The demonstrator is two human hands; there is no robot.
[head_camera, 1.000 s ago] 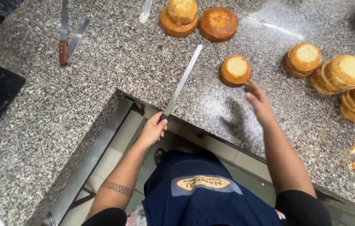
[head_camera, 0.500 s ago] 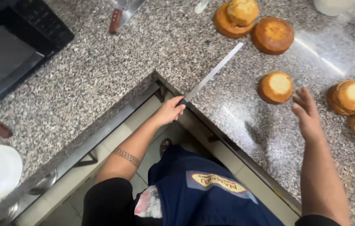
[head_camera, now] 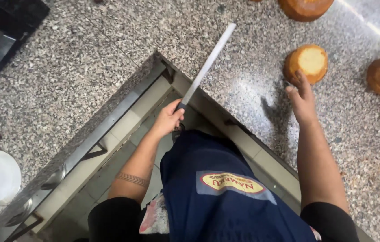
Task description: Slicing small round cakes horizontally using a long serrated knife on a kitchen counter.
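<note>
Our left hand [head_camera: 168,118] grips the long knife [head_camera: 208,65] at the granite counter's [head_camera: 86,67] inner corner; our right hand [head_camera: 301,96], fingers spread, touches the small round cake [head_camera: 307,62]. Best steady the cake firmly, blade level.

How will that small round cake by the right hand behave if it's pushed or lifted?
The small round cake sits flat on its broad base, so it would probably slide on the granite counter rather than roll. Its spongy-looking pale top suggests it is light and crushes easily. The right hand is at its edge; crumbs lie nearby, so it may shed.
</note>
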